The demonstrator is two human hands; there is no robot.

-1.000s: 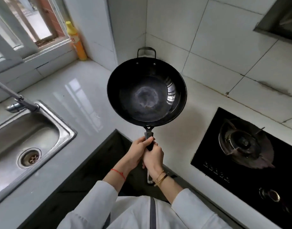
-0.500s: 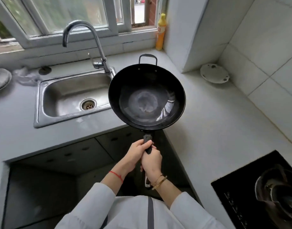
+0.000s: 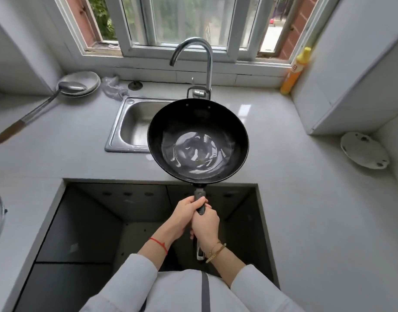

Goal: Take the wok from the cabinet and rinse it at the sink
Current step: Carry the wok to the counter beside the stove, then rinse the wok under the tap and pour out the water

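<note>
A black wok (image 3: 198, 140) is held level in the air, its bowl over the right half of the steel sink (image 3: 131, 122) and the counter's front edge. Both hands grip its long handle: my left hand (image 3: 184, 216) sits nearer the bowl, my right hand (image 3: 205, 224) just behind it. The wok's far loop handle is hidden against the tap base. The curved chrome tap (image 3: 205, 55) rises behind the wok, its spout pointing down over the sink. No water is running.
A ladle (image 3: 36, 109) lies across stacked bowls (image 3: 85, 78) at the back left. A yellow bottle (image 3: 294, 70) stands by the window at right. A white dish (image 3: 364, 150) lies in the right corner. Dark cabinet fronts (image 3: 92, 221) sit below the counter (image 3: 306, 199).
The view has swung left from the stove to face the sink and window. The wok, still held by both hands, is now over the sink's right side.
</note>
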